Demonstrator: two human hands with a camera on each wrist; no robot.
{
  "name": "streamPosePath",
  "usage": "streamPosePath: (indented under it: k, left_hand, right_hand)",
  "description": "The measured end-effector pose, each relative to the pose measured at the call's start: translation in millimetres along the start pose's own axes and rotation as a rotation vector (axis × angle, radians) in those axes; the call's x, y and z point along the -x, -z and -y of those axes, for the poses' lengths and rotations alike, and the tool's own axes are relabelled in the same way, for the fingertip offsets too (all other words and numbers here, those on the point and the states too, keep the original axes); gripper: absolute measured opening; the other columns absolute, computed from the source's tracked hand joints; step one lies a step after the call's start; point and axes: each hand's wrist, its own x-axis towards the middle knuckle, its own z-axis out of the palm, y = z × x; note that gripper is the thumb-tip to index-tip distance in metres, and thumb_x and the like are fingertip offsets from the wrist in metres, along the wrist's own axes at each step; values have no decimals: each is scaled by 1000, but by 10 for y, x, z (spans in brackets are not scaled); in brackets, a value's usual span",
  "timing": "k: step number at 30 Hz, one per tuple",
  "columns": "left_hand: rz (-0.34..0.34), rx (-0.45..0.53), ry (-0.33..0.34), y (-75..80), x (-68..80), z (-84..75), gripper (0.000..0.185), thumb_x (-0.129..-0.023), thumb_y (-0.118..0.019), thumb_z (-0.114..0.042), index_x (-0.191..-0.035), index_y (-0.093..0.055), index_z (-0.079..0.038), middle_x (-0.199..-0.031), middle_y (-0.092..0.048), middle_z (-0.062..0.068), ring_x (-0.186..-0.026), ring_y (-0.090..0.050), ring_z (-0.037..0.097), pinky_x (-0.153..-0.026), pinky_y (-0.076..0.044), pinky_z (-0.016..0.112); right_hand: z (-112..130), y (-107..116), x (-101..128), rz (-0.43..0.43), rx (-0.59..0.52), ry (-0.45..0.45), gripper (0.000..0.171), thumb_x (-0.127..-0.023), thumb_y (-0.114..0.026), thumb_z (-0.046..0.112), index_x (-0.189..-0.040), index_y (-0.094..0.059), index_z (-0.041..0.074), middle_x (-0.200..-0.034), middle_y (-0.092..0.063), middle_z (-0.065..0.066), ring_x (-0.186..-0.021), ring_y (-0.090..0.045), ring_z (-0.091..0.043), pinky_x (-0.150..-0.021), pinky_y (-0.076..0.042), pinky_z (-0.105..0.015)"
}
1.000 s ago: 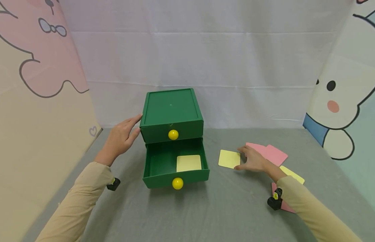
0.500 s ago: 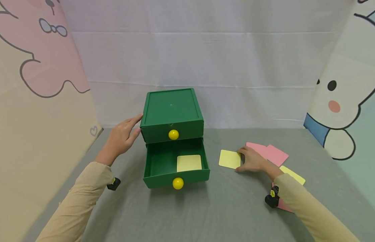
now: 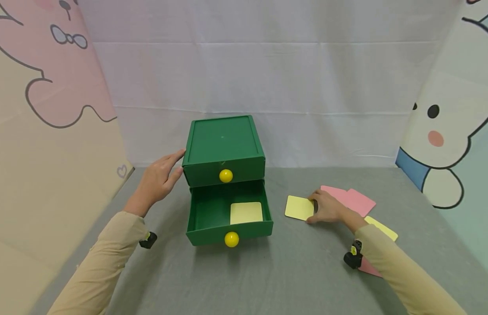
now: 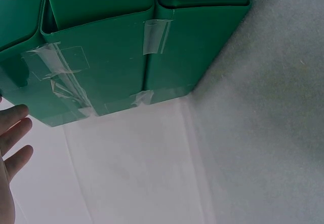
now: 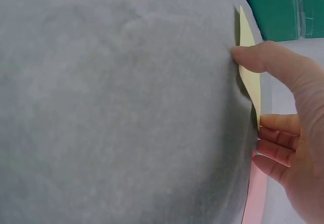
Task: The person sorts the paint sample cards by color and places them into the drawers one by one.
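Nearby — pink cards (image 3: 352, 199), green drawer box (image 3: 224, 151)

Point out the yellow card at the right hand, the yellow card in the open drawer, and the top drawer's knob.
yellow card on the table (image 3: 298, 207), head view, middle of its face.
yellow card in the drawer (image 3: 246, 213), head view, middle of its face.
top knob (image 3: 226, 176), head view, front of the ball.

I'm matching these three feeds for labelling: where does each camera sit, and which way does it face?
Head: looks forward and down at green drawer box; both sleeves, left hand, right hand.
Left wrist: beside the box's taped side; fingertips.
Right wrist: low over grey cloth; thumb and fingers on yellow card.
Shared: box, card.
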Motion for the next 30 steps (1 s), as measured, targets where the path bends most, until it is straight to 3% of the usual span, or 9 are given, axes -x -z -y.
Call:
streamPosePath:
  k: [11, 22, 30]
  left_hand:
    - [-1, 2, -2, -11, -2, -8, 48, -97, -40, -29, -134, -42, 1, -126, -52, 21, -111, -51, 37, -90, -41, 52]
    - [-15, 12, -18, -4, -9, -6, 50, -98, -37, -32, -134, -42, 2, -126, -51, 22, -111, -51, 38, -90, -41, 53]
    - [1, 5, -7, -3, -4, -3, 49, -98, -38, -31, -134, -42, 2, -127, -51, 21, -112, -50, 37, -91, -40, 52]
  right_hand:
    - [0, 74, 73, -10, -15, 11, 71, -63, -75, 42, -110, -58, -8, -99, -53, -13, -86, -51, -23, -73, -46, -39]
    - [119, 314, 169, -44, -62, 74, 71, -65, -77, 40, -114, -57, -7, -105, -53, -14, -94, -54, -30, -77, -48, -45]
    - [328, 534, 202, -52, -64, 119, 71, -65, -77, 38, -117, -55, -4, -109, -51, -13, -96, -53, -28, -77, -47, -43]
